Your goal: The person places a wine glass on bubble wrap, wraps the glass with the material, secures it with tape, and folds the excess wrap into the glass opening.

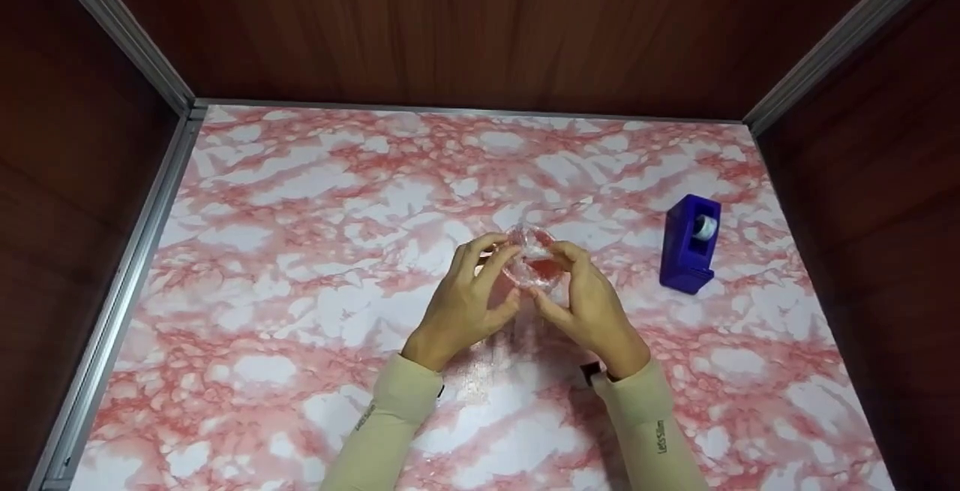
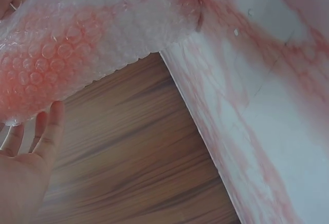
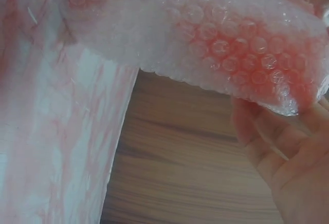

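An upright, bottle-like bundle in clear bubble wrap (image 1: 535,275) stands on the table between both hands; reddish color shows through the bubbles in the wrist views. From the left, my left hand (image 1: 466,297) holds its upper end, thumb near and fingers on the far side. My right hand (image 1: 592,302) grips the same end from the right, thumb at the near rim. In the left wrist view, fingertips of the left hand (image 2: 31,167) meet the bubble wrap (image 2: 67,49). The right wrist view has the right hand (image 3: 293,154) curved around the wrap's edge. What lies inside is hidden.
A purple tape dispenser (image 1: 681,262) with a roll of clear tape (image 1: 704,227) stands to the right of the hands. The red-and-white marbled tabletop (image 1: 300,311) is bounded by dark wood panels (image 1: 480,33) at the back and both sides, with metal rails along the corners.
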`<state>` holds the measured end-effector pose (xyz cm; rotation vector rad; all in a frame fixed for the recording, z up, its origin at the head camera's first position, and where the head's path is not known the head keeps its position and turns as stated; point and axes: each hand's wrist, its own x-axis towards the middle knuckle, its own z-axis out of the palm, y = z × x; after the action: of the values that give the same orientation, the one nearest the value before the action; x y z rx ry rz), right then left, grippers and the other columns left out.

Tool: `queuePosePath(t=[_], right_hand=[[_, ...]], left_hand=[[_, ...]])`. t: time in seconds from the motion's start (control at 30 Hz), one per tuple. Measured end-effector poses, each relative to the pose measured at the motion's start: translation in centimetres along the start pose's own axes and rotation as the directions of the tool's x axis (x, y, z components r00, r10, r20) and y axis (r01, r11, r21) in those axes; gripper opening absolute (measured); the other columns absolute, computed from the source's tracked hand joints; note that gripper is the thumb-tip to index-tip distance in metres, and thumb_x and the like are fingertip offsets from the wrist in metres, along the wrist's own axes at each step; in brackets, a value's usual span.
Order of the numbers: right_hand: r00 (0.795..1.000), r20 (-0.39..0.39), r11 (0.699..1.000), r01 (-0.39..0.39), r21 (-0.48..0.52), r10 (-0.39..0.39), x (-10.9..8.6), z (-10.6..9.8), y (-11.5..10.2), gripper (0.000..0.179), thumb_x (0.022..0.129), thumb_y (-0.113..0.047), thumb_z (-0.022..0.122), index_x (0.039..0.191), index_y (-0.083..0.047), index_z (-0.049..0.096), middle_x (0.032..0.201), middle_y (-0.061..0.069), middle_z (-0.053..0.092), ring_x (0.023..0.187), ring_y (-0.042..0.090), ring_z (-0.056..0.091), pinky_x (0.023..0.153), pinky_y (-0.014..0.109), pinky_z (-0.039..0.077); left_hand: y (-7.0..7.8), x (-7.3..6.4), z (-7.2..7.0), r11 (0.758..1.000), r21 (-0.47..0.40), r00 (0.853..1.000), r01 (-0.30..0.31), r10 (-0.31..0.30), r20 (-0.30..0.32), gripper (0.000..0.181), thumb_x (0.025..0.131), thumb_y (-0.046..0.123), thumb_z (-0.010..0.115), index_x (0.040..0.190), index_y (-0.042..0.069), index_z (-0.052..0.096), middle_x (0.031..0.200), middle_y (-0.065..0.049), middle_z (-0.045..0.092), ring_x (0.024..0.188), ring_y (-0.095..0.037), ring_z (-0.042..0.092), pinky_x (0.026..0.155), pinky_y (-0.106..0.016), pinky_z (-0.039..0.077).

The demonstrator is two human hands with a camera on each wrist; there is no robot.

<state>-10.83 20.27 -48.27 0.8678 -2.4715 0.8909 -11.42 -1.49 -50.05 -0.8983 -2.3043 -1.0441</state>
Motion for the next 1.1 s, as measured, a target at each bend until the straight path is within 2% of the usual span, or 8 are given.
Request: queuePosePath(t=[0.13, 0.27, 0.33, 0.5, 0.7, 0.83, 0.97, 1.1], right_hand=[[0.999, 0.036, 0.999, 0.036, -0.034, -0.035, 0.1, 0.0, 0.0, 0.049, 0.098, -0.032, 0.061, 0.136, -0.001, 0.054, 0.129, 0.013, 0.060, 0.115, 0.029, 0.057, 0.098, 0.046, 0.045], [0.997, 0.067, 0.995, 0.055, -0.081, -0.050, 0.2, -0.1, 0.0, 0.041, 0.101, -0.034, 0.058, 0.131, -0.008, 0.063, 0.126, 0.009, 0.060, 0.111, 0.027, 0.056, 0.092, 0.044, 0.048], [0.995, 0.087, 0.994, 0.047, -0.102, -0.038, 0.4, -0.3, -0.2, 0.041, 0.100, -0.037, 0.057, 0.131, -0.010, 0.065, 0.122, 0.008, 0.061, 0.104, 0.026, 0.057, 0.086, 0.044, 0.050], [0.985, 0.169, 0.990, -0.005, -0.139, 0.029, 1.2, -0.8, -0.7, 0.044, 0.099, -0.041, 0.054, 0.133, -0.016, 0.067, 0.112, 0.003, 0.061, 0.092, 0.024, 0.054, 0.072, 0.042, 0.049], [0.973, 0.217, 0.991, -0.048, -0.122, 0.074, 1.4, -0.9, -0.8, 0.042, 0.095, -0.030, 0.051, 0.132, -0.014, 0.063, 0.112, 0.004, 0.058, 0.092, 0.026, 0.053, 0.075, 0.044, 0.048], [0.974, 0.216, 0.995, -0.045, -0.085, 0.063, 1.1, -0.8, -0.7, 0.033, 0.096, -0.028, 0.052, 0.124, -0.018, 0.065, 0.114, 0.001, 0.058, 0.096, 0.024, 0.053, 0.079, 0.042, 0.047], [0.975, 0.220, 0.999, -0.014, -0.043, 0.023, 1.1, -0.8, -0.6, 0.026, 0.096, -0.022, 0.051, 0.109, -0.018, 0.073, 0.116, 0.001, 0.059, 0.098, 0.024, 0.051, 0.079, 0.041, 0.046], [0.973, 0.230, 1.000, 0.001, -0.015, 0.003, 1.2, -0.9, -0.6, 0.025, 0.093, -0.017, 0.051, 0.099, -0.013, 0.075, 0.118, 0.003, 0.060, 0.101, 0.024, 0.050, 0.083, 0.040, 0.045]], left_hand=[[0.0, 0.0, 0.1, 1.000, 0.030, 1.000, -0.004, 0.004, -0.008, 0.050, 0.087, 0.021, 0.067, 0.133, 0.004, 0.060, 0.141, -0.013, 0.043, 0.124, -0.027, 0.045, 0.097, -0.031, 0.047], [0.1, -0.1, 0.2, 1.000, 0.027, 1.000, -0.005, 0.006, -0.016, 0.049, 0.087, 0.021, 0.067, 0.132, 0.004, 0.060, 0.142, -0.013, 0.044, 0.123, -0.027, 0.046, 0.097, -0.030, 0.047], [0.2, -0.1, 0.2, 1.000, 0.026, 1.000, -0.010, 0.010, -0.017, 0.044, 0.087, 0.021, 0.067, 0.128, 0.006, 0.061, 0.142, -0.013, 0.044, 0.121, -0.027, 0.047, 0.096, -0.028, 0.046], [0.2, 0.2, 0.2, 0.999, 0.039, 0.999, -0.027, 0.028, -0.018, 0.033, 0.087, 0.023, 0.065, 0.117, 0.010, 0.064, 0.140, -0.013, 0.044, 0.117, -0.028, 0.048, 0.092, -0.036, 0.049], [0.5, 0.6, 0.1, 0.993, 0.115, 0.999, -0.027, 0.031, -0.027, 0.034, 0.082, 0.027, 0.068, 0.110, 0.010, 0.070, 0.134, -0.014, 0.046, 0.103, -0.028, 0.052, 0.083, -0.038, 0.051], [0.7, 0.9, -0.1, 0.989, 0.148, 1.000, -0.003, 0.007, -0.027, 0.027, 0.077, 0.029, 0.068, 0.097, 0.011, 0.072, 0.129, -0.013, 0.048, 0.098, -0.027, 0.053, 0.074, -0.036, 0.051], [0.7, 1.0, -0.3, 0.988, 0.155, 1.000, 0.011, -0.008, -0.022, 0.020, 0.074, 0.029, 0.066, 0.084, 0.012, 0.069, 0.126, -0.012, 0.049, 0.097, -0.026, 0.053, 0.071, -0.036, 0.050], [0.7, 0.9, -0.2, 0.986, 0.165, 1.000, 0.003, -0.002, -0.007, 0.028, 0.075, 0.032, 0.065, 0.093, 0.011, 0.071, 0.126, -0.012, 0.048, 0.096, -0.027, 0.054, 0.073, -0.037, 0.050]])
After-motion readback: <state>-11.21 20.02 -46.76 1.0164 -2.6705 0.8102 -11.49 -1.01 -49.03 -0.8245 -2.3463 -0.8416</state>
